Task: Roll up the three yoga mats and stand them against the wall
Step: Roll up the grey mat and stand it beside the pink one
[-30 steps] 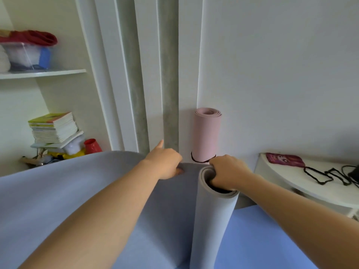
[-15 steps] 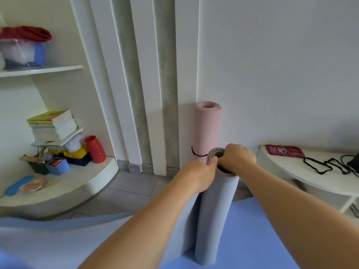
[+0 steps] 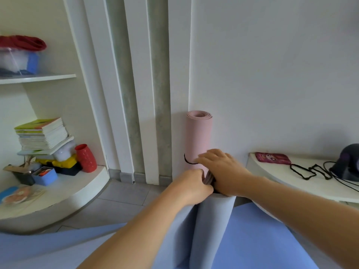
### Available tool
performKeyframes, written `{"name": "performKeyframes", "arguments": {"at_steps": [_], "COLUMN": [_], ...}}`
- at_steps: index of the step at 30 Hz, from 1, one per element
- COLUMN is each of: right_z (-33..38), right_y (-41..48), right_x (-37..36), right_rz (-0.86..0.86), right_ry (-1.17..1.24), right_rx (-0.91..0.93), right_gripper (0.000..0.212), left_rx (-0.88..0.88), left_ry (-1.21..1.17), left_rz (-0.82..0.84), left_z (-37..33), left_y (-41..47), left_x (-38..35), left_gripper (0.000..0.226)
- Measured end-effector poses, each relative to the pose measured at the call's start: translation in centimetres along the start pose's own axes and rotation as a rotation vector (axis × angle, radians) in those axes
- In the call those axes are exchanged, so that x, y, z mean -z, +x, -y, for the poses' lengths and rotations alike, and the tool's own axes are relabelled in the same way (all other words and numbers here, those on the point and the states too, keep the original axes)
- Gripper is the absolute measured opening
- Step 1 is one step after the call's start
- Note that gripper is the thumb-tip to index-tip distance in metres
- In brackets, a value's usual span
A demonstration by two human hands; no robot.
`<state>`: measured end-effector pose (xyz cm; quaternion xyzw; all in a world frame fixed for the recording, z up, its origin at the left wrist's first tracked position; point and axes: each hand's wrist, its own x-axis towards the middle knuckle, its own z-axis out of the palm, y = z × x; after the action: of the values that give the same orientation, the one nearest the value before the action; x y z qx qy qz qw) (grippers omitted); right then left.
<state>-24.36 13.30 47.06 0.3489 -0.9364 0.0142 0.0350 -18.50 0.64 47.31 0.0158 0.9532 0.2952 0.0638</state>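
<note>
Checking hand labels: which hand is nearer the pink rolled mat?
Right. The right hand rests atop the grey roll, overlapping the lower part of the pink mat; the left hand grips the roll's edge, lower left.

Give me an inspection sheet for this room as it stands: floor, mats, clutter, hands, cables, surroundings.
Surface: grey tiled floor, partly under mats.
Job's things: pink rolled yoga mat upright against the white wall, thin black band round it; grey-blue foam yoga mat upright, partly rolled, loose end trailing left; blue yoga mat flat at right.
Clutter: stack of books, red ribbed vase, small blue tub on the curved white shelf; pink pouch on the white ledge.
Grippers: left hand grips the grey-blue mat's top edge; right hand lies over its top, grip unclear.
Cables: black cord on the ledge.
Surroundings: clear plastic box on an upper shelf.
</note>
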Motion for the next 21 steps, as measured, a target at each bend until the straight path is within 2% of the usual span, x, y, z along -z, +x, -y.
{"name": "performKeyframes", "arguments": {"at_steps": [1, 3, 5, 7, 9, 11, 13, 14, 16, 18, 21], "right_z": [0.0, 0.2, 0.4, 0.5, 0.3, 0.0, -0.5, -0.7, -0.7, -0.1, 1.5], "right_y": [-0.2, -0.3, -0.1, 0.3, 0.7, 1.2, 1.6, 1.7, 2.0, 2.2, 2.7], "right_x": [0.5, 1.8, 2.4, 2.0, 1.3, 0.9, 0.8, 0.7, 0.3, 0.0, 0.2], "right_rz": [0.052, 0.193, 0.214, 0.16, 0.124, 0.123, 0.083, 0.059, 0.02, -0.005, -0.028], "right_ry": [-0.027, -0.08, -0.202, -0.295, -0.303, -0.254, -0.211, -0.198, -0.149, -0.078, 0.032], "right_rx": [0.083, 0.116, 0.166, 0.198, 0.17, 0.062, -0.061, -0.105, -0.174, -0.249, -0.358], "right_gripper": [0.039, 0.009, 0.011, 0.02, 0.028, 0.031, 0.031, 0.031, 0.031, 0.028, 0.021], "left_rx": [-0.029, -0.054, -0.05, -0.031, 0.009, 0.103, 0.185, 0.193, 0.155, 0.136, 0.132], "left_ry": [0.02, 0.018, 0.005, -0.017, -0.039, -0.022, 0.116, 0.196, 0.292, 0.307, 0.288], "left_rz": [0.009, 0.028, 0.009, -0.064, -0.123, -0.069, 0.077, 0.131, 0.13, 0.05, -0.015], "left_z": [0.0, 0.1, 0.5, 0.9, 1.5, 2.4, 3.5, 4.0, 4.7, 4.4, 2.6], "left_y": [-0.1, -0.1, -0.1, -0.1, 0.1, 0.1, 0.0, 0.0, 0.1, -0.3, -0.7], "left_x": [0.1, 0.3, 0.3, 0.1, 0.1, 0.6, 1.2, 1.4, 1.4, 1.1, 0.3], "left_gripper": [0.006, 0.004, 0.007, 0.013, 0.027, 0.045, 0.065, 0.068, 0.049, 0.031, 0.026]}}
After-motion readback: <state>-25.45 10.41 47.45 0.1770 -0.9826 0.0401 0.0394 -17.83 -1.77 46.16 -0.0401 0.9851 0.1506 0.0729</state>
